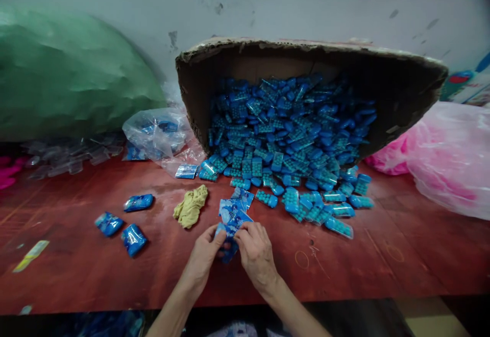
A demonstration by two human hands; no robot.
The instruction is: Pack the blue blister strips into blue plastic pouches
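Pinching a blue printed wrapper low over the near part of the red desk, both hands have their fingers drawn nearly closed. The left hand grips its left side between thumb and curled fingers, probably to steady it; the right hand has thumb and forefinger together at the upper right edge, a grip that looks suited to fine handling of thin film. Whether anything is inside the wrapper cannot be told.

Flat loose wrappers overlap just beyond the fingertips, presumably for easy picking. Behind them a cardboard box lies on its side, its opening towards the person, which seems to let the clear-and-blue cases of turquoise beads spill within reach. Three wrapped blue packs sit apart on the left, perhaps so they don't mix with the bare cases. A crumpled yellow cloth rests between those packs and the loose wrappers.
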